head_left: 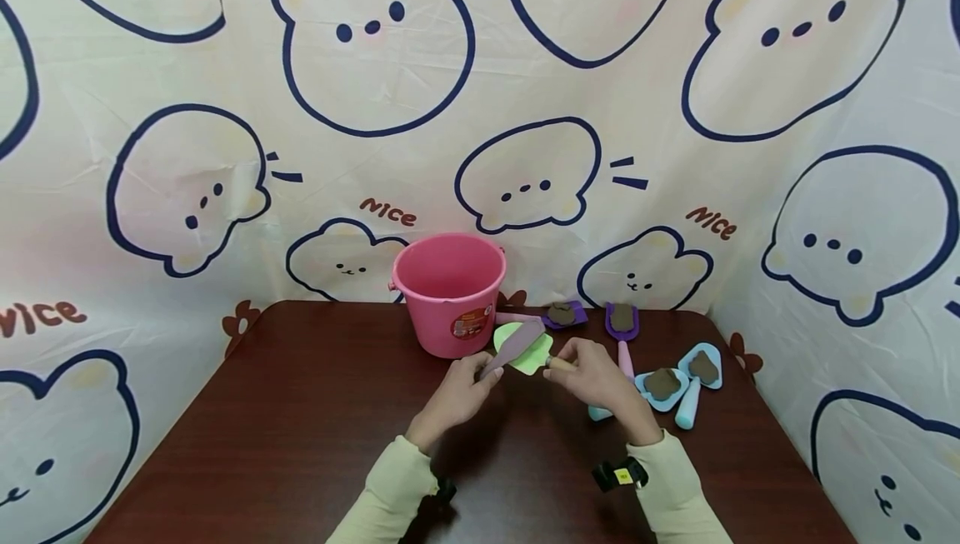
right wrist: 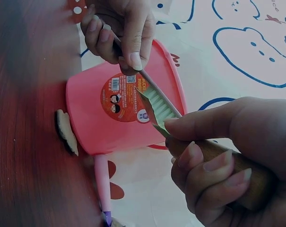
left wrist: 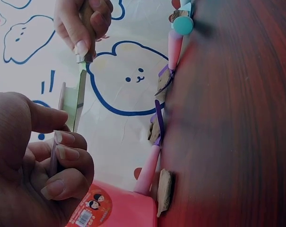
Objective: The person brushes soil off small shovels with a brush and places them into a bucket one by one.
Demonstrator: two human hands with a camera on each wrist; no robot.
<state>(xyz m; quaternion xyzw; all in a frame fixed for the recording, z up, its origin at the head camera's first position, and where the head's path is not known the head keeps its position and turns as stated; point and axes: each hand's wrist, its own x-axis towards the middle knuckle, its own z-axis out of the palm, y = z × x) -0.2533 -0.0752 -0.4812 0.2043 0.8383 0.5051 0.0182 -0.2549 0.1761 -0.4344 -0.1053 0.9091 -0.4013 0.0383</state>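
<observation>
My left hand (head_left: 465,384) grips the handle end of a flat mauve spatula (head_left: 517,342), which slants up across a light green shovel (head_left: 537,354). With my right hand (head_left: 588,373) I hold that shovel by its wooden handle (right wrist: 218,158), the thumb lying along it near the metal collar. In the right wrist view the spatula blade lies close along the shovel's ridged head (right wrist: 159,105). Both tools are raised over the dark table in front of the bucket. A flat brown lump (left wrist: 165,191) lies on the table beside the bucket.
The pink bucket (head_left: 442,327) stands at the table's back edge. Two purple shovels (head_left: 573,308) with pink handles lie right of it. Light blue shovels (head_left: 681,401) lie farther right; these heads carry brown lumps. Cartoon-print cloth (head_left: 525,94) hangs behind and beside the table (head_left: 300,427).
</observation>
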